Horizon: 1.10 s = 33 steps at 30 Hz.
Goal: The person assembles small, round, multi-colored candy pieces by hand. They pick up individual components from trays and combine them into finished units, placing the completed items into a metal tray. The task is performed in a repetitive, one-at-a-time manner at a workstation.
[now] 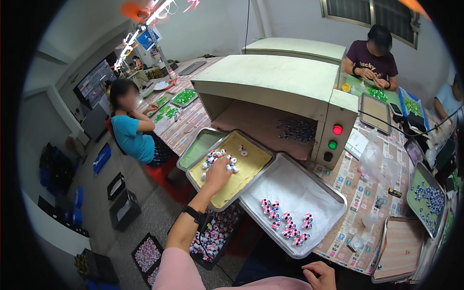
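My left hand reaches over a metal tray with a yellow lining. Its fingers are bent down and closed among small white bead-like pieces with blue and pink marks; whatever they grip is hidden under the hand. To the right, a white-lined tray carries clusters of pink, white and dark pieces. At the lower edge, by that tray's near corner, my right hand rests with loosely curled fingers, thumb apart, nothing visible in it.
A cream-coloured tunnel machine stands behind the trays, dark pieces inside its opening. A green tray lies partly under the yellow one. Below is a black crate of pieces. Co-workers sit left and far right.
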Each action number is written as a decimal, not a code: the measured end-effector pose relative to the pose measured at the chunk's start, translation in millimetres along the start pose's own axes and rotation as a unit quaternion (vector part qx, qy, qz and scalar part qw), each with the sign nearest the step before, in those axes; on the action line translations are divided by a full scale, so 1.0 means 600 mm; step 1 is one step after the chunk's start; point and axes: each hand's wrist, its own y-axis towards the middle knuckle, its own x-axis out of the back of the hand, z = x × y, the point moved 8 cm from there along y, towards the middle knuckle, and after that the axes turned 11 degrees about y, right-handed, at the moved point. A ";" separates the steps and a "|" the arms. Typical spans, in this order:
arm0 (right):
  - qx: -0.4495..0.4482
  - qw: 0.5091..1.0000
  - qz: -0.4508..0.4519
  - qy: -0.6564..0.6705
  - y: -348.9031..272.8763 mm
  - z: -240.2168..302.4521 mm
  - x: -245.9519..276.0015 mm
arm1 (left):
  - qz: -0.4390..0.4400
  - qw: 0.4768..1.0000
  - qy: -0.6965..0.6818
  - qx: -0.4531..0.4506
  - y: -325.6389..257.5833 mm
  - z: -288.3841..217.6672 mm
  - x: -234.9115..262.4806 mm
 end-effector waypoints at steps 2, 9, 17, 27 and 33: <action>0.005 1.000 -0.003 -0.001 -0.003 0.000 0.002 | -0.055 0.997 -0.036 -0.037 -0.006 0.001 0.006; 0.006 1.000 -0.001 -0.001 -0.003 -0.004 0.001 | 0.009 0.928 -0.373 0.007 -0.070 -0.079 0.013; 0.024 1.000 0.002 -0.004 0.004 0.000 -0.003 | 0.349 0.555 -0.747 0.108 -0.195 -0.251 -0.054; -0.023 1.000 -0.011 -0.007 -0.012 -0.040 0.018 | 0.335 0.813 -0.476 -0.022 -0.207 -0.345 -0.104; -0.002 1.000 0.002 -0.014 -0.009 -0.042 0.015 | 0.133 0.933 -0.236 -0.238 -0.200 -0.383 -0.069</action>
